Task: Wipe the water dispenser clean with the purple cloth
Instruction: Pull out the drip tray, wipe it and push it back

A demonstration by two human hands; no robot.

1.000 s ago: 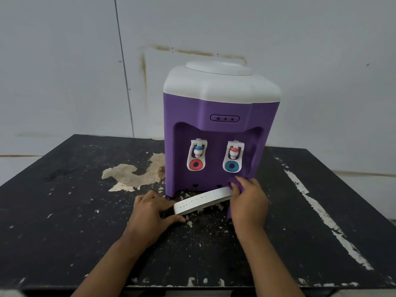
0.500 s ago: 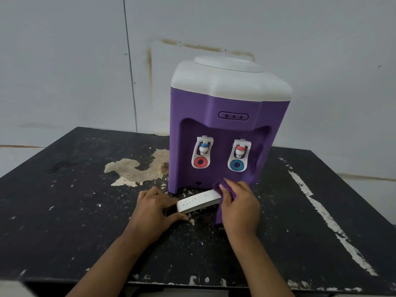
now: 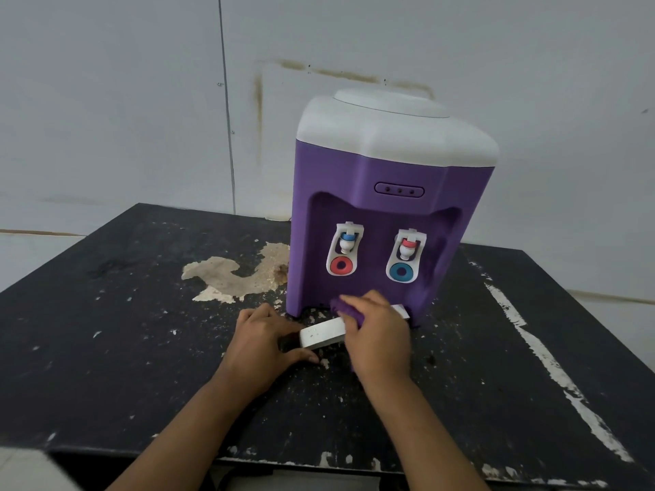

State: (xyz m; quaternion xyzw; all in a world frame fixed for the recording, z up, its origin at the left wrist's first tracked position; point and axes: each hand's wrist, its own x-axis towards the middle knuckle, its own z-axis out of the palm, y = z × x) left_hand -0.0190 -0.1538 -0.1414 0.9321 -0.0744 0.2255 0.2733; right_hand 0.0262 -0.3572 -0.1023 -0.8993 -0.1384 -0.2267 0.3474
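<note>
Risk, tray: the drip tray (image 3: pixel 324 336) sits skewed and partly out of the base, lower centre of frame. A hard sideways stroke could likely pull it free of your hold.
Risk, grit: the table (image 3: pixel 141 349) is flaked and dusty. A trailing cloth edge could pick that up and smear it back on.
Left hand (image 3: pixel 264 343): low on the table, left of centre. Your fingers and thumb clamp the tray's near end to steady it.
Right hand (image 3: pixel 377 334): palm down over the tray. Your curled fingers bunch the purple cloth (image 3: pixel 345 308) and press it on the tray's top.
Water dispenser (image 3: pixel 382 210): upright, centre right, just behind your hands. The taps (image 3: pixel 345 242) are not touched.
Risk, body: if empty, it may shift under your push.
Wall (image 3: pixel 106 101): stained, behind the table.
</note>
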